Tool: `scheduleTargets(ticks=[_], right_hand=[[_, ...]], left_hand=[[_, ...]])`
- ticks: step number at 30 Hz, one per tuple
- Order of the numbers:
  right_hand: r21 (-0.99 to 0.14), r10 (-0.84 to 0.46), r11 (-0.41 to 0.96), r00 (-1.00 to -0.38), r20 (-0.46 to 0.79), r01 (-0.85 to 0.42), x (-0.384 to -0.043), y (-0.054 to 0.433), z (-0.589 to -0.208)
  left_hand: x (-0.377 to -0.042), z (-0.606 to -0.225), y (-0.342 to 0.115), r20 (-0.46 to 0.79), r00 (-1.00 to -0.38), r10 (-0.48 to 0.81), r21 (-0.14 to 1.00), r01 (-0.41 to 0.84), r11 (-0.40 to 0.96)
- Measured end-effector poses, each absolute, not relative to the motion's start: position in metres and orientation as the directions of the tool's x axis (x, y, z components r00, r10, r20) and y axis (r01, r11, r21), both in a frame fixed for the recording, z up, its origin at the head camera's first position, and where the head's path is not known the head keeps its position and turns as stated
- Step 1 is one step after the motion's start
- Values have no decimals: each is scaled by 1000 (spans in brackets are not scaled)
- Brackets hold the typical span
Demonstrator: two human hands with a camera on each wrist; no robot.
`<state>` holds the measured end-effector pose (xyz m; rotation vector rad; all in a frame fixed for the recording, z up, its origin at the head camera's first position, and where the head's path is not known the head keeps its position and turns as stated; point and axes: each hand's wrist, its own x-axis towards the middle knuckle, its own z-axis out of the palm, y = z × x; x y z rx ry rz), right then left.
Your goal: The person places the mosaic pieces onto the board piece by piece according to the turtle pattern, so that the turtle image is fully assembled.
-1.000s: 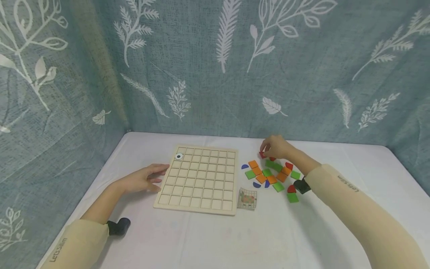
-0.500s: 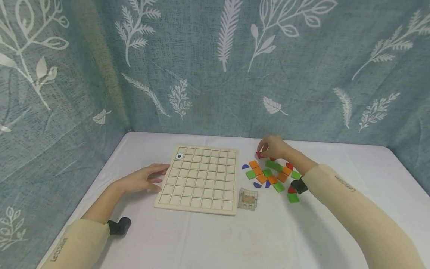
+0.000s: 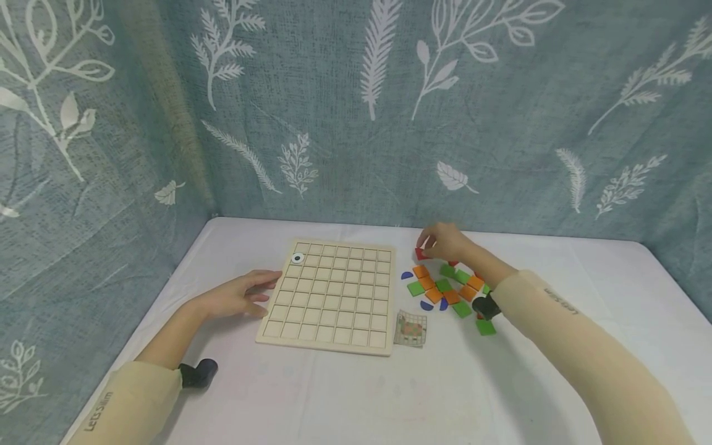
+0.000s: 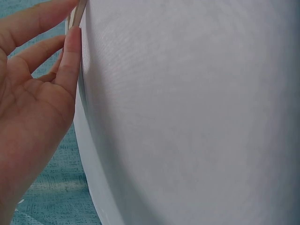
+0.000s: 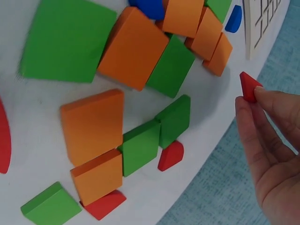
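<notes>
A pale wooden grid board (image 3: 330, 298) lies left of the middle of the table. A white disc with a dark centre (image 3: 297, 258) sits in a square near its far left corner. My left hand (image 3: 232, 298) rests at the board's left edge, fingers loosely extended; in the left wrist view the fingertips touch the thin board edge (image 4: 78, 16). Between thumb and fingers, my right hand (image 3: 444, 242) pinches a small red triangular tile (image 5: 248, 87), above the table beyond the loose tiles.
Loose orange tiles (image 5: 93, 124), green tiles (image 5: 68, 42), blue pieces (image 3: 426, 305) and red rounded pieces (image 5: 171, 155) are spread right of the board. A small printed card (image 3: 410, 329) lies by the board's near right corner. A patterned curtain (image 3: 334, 154) stands behind the table.
My right hand has moved left toward the board, carrying the red triangular tile. The left hand and the board stay in place.
</notes>
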<state>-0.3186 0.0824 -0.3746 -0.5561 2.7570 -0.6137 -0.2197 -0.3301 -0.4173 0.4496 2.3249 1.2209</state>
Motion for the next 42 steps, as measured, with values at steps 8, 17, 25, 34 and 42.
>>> scheduleTargets(ticks=[8,17,25,34,42], right_hand=[[-434,-503,800,-858,-105,-415,-331,79,-375],[-431,-526,788,-845,-100,-440,-339,70,-376],[-448,-505,793,-856,-106,-412,-338,60,-376],[-509,-529,745,-847,-55,-432,-335,46,-377],[-611,-491,713,-867,-86,-343,-335,32,-383]], left_hand=[[-222,-418,-325,-252,-847,468,833,56,550],[-223,-419,-321,-241,-854,462,829,66,555],[-222,-418,-322,-250,-852,459,833,52,550],[-221,-419,-322,-243,-851,465,833,63,550],[-221,-423,-324,-232,-853,467,834,72,547]])
